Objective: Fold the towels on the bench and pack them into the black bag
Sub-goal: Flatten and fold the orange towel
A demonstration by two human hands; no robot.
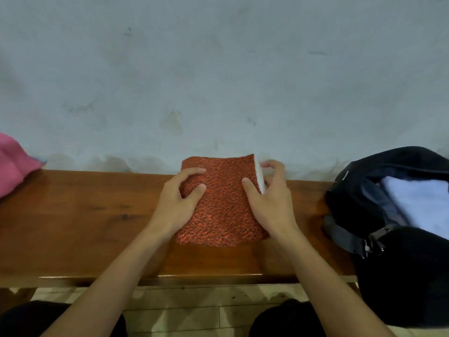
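Pink towel (13,164) at far left, on surface (73,227). Left grip (178,199) curled on left edge of folded orange towel (222,203), mid-surface. Right grip (269,198) pinching its right edge, thumb on top, white underside showing. Black bag (388,239) at right, open, white towel (425,203) inside.

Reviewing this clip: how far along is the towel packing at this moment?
Done: a pale folded towel already lies inside the open black bag. In hand: the left hand and right hand hold a folded rust-orange textured towel on the wooden bench. Left: packing it, plus a pink cloth at the bench's far left.
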